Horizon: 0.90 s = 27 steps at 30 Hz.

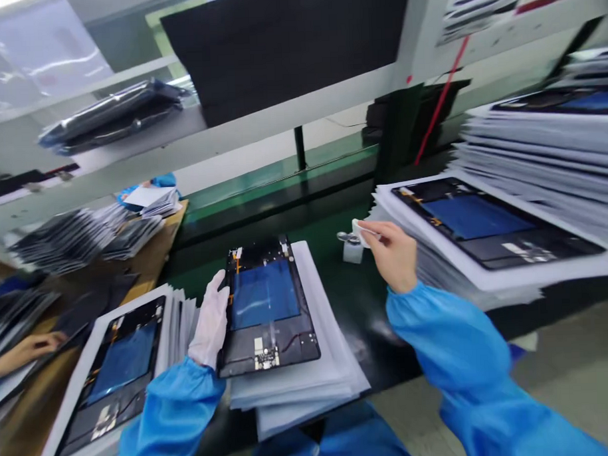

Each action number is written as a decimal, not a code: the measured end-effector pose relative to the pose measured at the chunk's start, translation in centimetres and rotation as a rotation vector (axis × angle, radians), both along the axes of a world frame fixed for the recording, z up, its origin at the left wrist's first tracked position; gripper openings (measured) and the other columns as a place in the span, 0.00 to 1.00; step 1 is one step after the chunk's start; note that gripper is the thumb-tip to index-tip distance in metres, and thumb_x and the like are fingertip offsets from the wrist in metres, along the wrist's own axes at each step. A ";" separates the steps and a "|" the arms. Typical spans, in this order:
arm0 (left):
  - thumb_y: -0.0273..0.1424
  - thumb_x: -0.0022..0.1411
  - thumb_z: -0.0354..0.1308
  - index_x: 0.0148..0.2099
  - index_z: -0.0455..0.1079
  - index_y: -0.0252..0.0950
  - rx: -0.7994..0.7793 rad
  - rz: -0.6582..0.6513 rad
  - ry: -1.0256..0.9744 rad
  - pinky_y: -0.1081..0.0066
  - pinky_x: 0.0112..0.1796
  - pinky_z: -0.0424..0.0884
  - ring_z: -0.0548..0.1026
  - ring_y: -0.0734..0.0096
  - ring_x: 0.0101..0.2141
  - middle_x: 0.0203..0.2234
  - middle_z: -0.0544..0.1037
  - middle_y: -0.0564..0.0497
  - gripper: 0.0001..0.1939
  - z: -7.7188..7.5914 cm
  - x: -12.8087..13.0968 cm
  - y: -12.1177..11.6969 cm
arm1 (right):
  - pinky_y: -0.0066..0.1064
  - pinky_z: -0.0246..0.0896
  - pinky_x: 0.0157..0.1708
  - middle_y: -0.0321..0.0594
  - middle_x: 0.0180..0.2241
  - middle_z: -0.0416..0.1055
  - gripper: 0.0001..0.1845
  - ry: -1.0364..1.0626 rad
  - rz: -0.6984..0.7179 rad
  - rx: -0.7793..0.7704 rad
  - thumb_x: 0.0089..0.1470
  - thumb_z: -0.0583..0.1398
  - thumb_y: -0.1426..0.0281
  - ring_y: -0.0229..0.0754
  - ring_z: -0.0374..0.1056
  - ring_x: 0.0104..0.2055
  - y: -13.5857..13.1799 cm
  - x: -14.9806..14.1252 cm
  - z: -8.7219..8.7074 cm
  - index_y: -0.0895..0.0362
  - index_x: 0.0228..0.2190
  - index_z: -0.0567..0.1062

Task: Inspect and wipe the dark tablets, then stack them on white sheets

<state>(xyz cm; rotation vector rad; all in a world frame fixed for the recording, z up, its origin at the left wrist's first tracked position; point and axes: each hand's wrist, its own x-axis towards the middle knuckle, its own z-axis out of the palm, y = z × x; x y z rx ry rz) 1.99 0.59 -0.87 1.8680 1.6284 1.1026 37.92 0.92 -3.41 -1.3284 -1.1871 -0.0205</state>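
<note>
An opened tablet (267, 302), with a blue battery and its circuit boards showing, lies on a stack of white sheets in front of me. My left hand (211, 321), in a white glove, grips its left edge; the fingers under it are hidden. To the right, my bare right hand (392, 251) pinches a small white cloth (364, 234) between thumb and fingertips. Just beyond that cloth stands a small white bottle (353, 251) with a metal top. Whether the cloth touches the bottle I cannot tell.
More opened tablets lie on paper stacks at left (122, 364) and right (478, 218). A taller sheet stack (545, 153) rises at far right. Overhead runs a shelf (290, 105) with a wrapped bundle (115, 115). A co-worker's hand (36, 347) is at far left.
</note>
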 end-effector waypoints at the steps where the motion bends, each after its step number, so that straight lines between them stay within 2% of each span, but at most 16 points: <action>1: 0.44 0.67 0.44 0.64 0.57 0.30 -0.027 -0.034 0.018 0.60 0.66 0.48 0.56 0.58 0.64 0.63 0.62 0.40 0.30 -0.3 0.8 0.2 | 0.35 0.67 0.33 0.43 0.37 0.74 0.12 -0.007 -0.039 -0.019 0.60 0.58 0.66 0.40 0.67 0.30 1.8 1.4 -1.5 0.58 0.39 0.80; 3: 0.45 0.66 0.45 0.65 0.57 0.31 -0.102 -0.098 0.097 0.60 0.64 0.51 0.58 0.56 0.63 0.62 0.62 0.40 0.31 -0.8 1.9 0.3 | 0.35 0.67 0.33 0.43 0.34 0.73 0.12 -0.050 -0.052 -0.059 0.61 0.58 0.67 0.38 0.66 0.28 4.7 3.1 -4.0 0.61 0.36 0.79; 6: 0.46 0.64 0.49 0.62 0.60 0.38 -0.228 -0.102 0.301 0.60 0.56 0.64 0.71 0.53 0.54 0.55 0.71 0.42 0.29 -0.8 2.4 0.1 | 0.38 0.67 0.43 0.41 0.37 0.72 0.10 -0.135 -0.013 -0.090 0.62 0.59 0.67 0.40 0.69 0.38 7.2 3.8 -6.5 0.60 0.37 0.76; 8: 0.46 0.62 0.52 0.58 0.66 0.40 -0.229 -0.066 0.428 0.62 0.49 0.69 0.75 0.54 0.47 0.48 0.75 0.44 0.25 -0.5 1.9 -0.3 | 0.41 0.64 0.48 0.41 0.40 0.72 0.09 -0.186 0.018 -0.107 0.63 0.59 0.67 0.42 0.68 0.45 7.9 3.7 -7.4 0.60 0.38 0.75; 11: 0.44 0.59 0.55 0.52 0.71 0.41 -0.141 -0.047 0.510 0.66 0.43 0.71 0.76 0.55 0.45 0.44 0.76 0.46 0.22 -0.1 0.2 -1.0 | 0.44 0.62 0.50 0.43 0.39 0.72 0.06 -0.254 0.083 -0.150 0.59 0.59 0.71 0.45 0.67 0.45 7.6 3.8 -7.7 0.59 0.37 0.76; 12: 0.44 0.59 0.55 0.51 0.71 0.41 -0.133 -0.031 0.511 0.66 0.42 0.71 0.75 0.55 0.46 0.44 0.76 0.46 0.21 0.0 -0.4 -1.2 | 0.46 0.61 0.51 0.44 0.40 0.72 0.07 -0.269 0.097 -0.156 0.57 0.59 0.74 0.46 0.67 0.46 7.1 3.8 -7.6 0.59 0.38 0.77; 14: 0.44 0.60 0.54 0.50 0.72 0.42 -0.144 0.023 0.492 0.67 0.42 0.70 0.75 0.56 0.46 0.46 0.76 0.47 0.20 0.0 -1.6 -1.4 | 0.49 0.55 0.57 0.48 0.48 0.70 0.15 -0.271 0.097 -0.137 0.52 0.59 0.77 0.52 0.62 0.54 5.5 3.5 -6.9 0.58 0.42 0.78; 17: 0.48 0.62 0.51 0.51 0.70 0.43 -0.266 0.077 0.438 0.68 0.39 0.70 0.76 0.60 0.42 0.45 0.77 0.49 0.22 -0.6 -2.4 -1.4 | 0.52 0.45 0.63 0.50 0.60 0.58 0.22 -0.197 0.070 -0.065 0.53 0.57 0.75 0.56 0.50 0.63 1.6 1.6 -5.4 0.58 0.50 0.74; 19: 0.50 0.62 0.50 0.48 0.71 0.42 -0.400 0.048 0.404 0.71 0.30 0.68 0.76 0.64 0.32 0.37 0.78 0.50 0.22 -1.1 -2.4 -1.4 | 0.49 0.51 0.61 0.50 0.56 0.61 0.19 -0.125 0.117 -0.048 0.59 0.55 0.72 0.52 0.56 0.60 -1.6 -0.8 -4.6 0.58 0.51 0.73; 21: 0.49 0.62 0.49 0.40 0.71 0.40 -0.475 0.028 0.403 0.72 0.22 0.62 0.70 0.68 0.23 0.29 0.76 0.51 0.19 -1.4 -2.0 -1.3 | 0.40 0.63 0.53 0.45 0.47 0.68 0.14 -0.102 0.270 -0.089 0.62 0.56 0.68 0.46 0.66 0.51 -4.6 -3.4 -4.4 0.55 0.48 0.74; 24: 0.43 0.61 0.51 0.30 0.67 0.38 -0.323 0.022 0.518 0.71 0.27 0.63 0.69 0.69 0.24 0.25 0.72 0.51 0.14 -0.7 -1.4 -1.4 | 0.34 0.67 0.47 0.42 0.46 0.70 0.15 -0.063 0.495 -0.220 0.63 0.58 0.64 0.43 0.69 0.47 -7.7 -6.7 -5.2 0.53 0.49 0.74; 27: 0.34 0.59 0.52 0.30 0.67 0.38 -0.134 -0.029 0.535 0.70 0.35 0.65 0.70 0.66 0.31 0.29 0.73 0.49 0.08 0.5 -0.4 -2.0 | 0.35 0.64 0.52 0.43 0.50 0.68 0.18 0.043 0.557 -0.319 0.64 0.56 0.62 0.44 0.67 0.51 -8.7 -8.1 -6.3 0.52 0.53 0.73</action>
